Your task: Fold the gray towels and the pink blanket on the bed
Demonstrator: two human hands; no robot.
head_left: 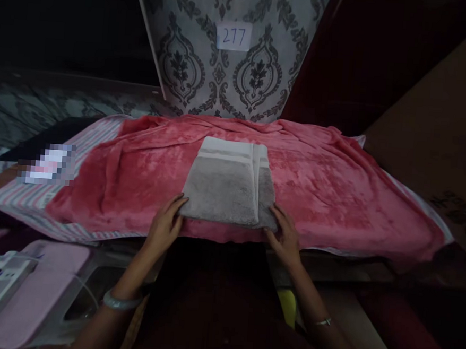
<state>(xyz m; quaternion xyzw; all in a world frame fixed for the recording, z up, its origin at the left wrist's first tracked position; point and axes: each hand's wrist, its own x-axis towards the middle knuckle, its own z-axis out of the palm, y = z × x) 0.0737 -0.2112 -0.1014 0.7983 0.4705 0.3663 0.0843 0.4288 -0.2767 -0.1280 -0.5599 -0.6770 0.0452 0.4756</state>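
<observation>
Dim, wide view from above: a folded gray towel (219, 189) at the center, flat on a rumpled pink-red blanket (323, 191), close to the blanket's near edge. Pale bands across the towel's far end; a narrow strip of lower layer visible along the right side, past a slanting upper edge.

At the near left corner, the left hand (166, 222), thumb and fingers apart, both touching the towel's edge. At the near right corner, the right hand (285, 235), in a similar pose. Cannot tell, for both hands, whether pinching the layers or only resting against them.

Possible trouble, as a judgement: layers slipping askew from an uneven pull by the 2 hands; the upper layer creeping farther left of the lower from a tug at just 1 corner; wrinkles from the soft, bunched blanket underneath; a sagging near edge from too much drag toward the body.

Containers: at near left, a clear bin (57, 319) beside a pink panel (36, 304), perhaps its lid, with a white power strip (1, 288) next to it; too dark to tell the bin's contents. At far right, a brown cardboard surface (432, 119) with dark print, possibly a box; no inside visible. On the far wall, a card (233, 36) reading "277".
</observation>
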